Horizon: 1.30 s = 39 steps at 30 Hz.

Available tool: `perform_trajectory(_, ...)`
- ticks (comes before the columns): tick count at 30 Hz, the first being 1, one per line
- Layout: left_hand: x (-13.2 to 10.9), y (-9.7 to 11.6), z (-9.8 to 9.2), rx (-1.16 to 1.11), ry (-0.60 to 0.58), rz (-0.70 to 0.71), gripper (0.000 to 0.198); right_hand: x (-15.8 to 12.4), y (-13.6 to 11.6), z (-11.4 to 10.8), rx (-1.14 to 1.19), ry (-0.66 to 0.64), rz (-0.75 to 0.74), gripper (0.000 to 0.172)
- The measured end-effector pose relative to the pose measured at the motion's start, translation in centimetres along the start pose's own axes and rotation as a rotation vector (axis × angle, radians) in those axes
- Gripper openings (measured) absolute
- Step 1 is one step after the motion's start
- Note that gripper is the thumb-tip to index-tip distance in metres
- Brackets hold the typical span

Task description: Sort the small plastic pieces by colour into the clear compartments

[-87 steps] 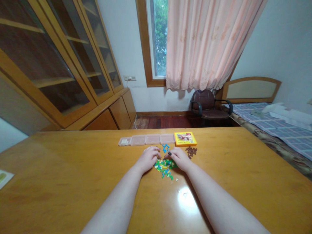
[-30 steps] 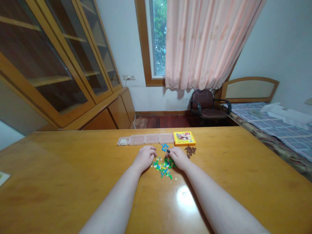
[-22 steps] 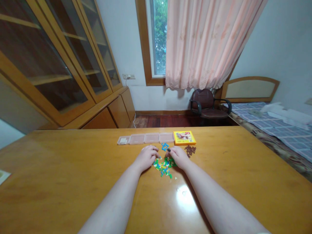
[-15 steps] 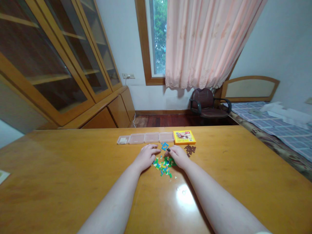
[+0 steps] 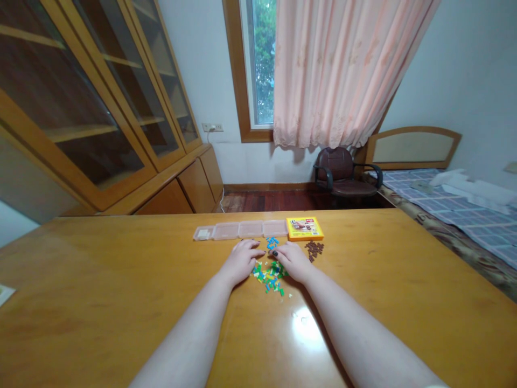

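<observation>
My left hand (image 5: 241, 261) rests on the table, its fingers stretched toward the right and apart, beside a mixed pile of tiny building bricks (image 5: 271, 277) in green, yellow, white and blue. Over the pile's upper right edge lies my right hand (image 5: 294, 261), the fingertips drawn together in a pinch; whatever is between them is too small to make out. A small group of blue bricks (image 5: 272, 243) lies just beyond the fingertips of both hands. To the right of my right hand sits a heap of brown bricks (image 5: 314, 250), partly hidden by that hand.
Behind the bricks stands a yellow box (image 5: 305, 228) with printed pictures. A row of clear plastic trays (image 5: 238, 230) extends left from it. The wooden table (image 5: 100, 302) ends at a far edge, with an office chair (image 5: 342, 172) beyond. A glass-door cabinet (image 5: 117, 108) is at left.
My right hand's fingertips have shifted slightly left and down, toward the mixed pile. My left hand stays nearly where it was.
</observation>
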<state>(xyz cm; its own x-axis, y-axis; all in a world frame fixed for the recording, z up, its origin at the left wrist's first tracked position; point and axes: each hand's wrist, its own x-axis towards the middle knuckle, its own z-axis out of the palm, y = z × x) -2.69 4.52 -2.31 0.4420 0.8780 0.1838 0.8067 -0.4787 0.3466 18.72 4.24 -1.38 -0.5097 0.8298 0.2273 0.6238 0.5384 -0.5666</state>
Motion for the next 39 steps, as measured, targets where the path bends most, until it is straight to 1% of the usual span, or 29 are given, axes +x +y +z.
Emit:
perform_trajectory(3,0.1,-0.5,-0.3,-0.010,0.059,-0.005,0.035,0.1,0.1,-0.1,-0.031,0.053,0.051,0.037)
perform_trajectory(7,-0.1,-0.4,-1.5,-0.031,0.099,0.000,0.031,0.1,0.4,-0.2,-0.022,0.105,0.091,0.039)
perform_trajectory(12,-0.9,0.9,-3.0,-0.039,-0.005,0.107,0.026,0.1,0.7,-0.1,-0.009,0.113,0.095,0.042)
perform_trajectory(15,-1.2,1.1,-3.4,-0.056,-0.047,0.106,0.023,0.1,0.8,0.0,0.009,0.120,0.091,0.041)
perform_trajectory(18,-1.4,0.9,-3.4,-0.063,-0.083,0.089,0.017,0.1,0.9,0.1,0.018,0.131,0.093,0.041)
perform_trajectory(26,-1.5,0.6,-3.2,-0.018,-0.120,0.055,0.015,0.1,0.8,0.0,0.031,0.136,0.100,0.041)
perform_trajectory(35,-1.0,0.9,-3.0,-0.012,-0.120,0.024,0.014,0.2,0.7,0.0,0.035,0.139,0.117,0.038)
perform_trajectory(39,-0.8,0.9,-2.7,-0.010,-0.117,0.033,0.013,0.2,0.8,0.0,0.032,0.147,0.108,0.038)
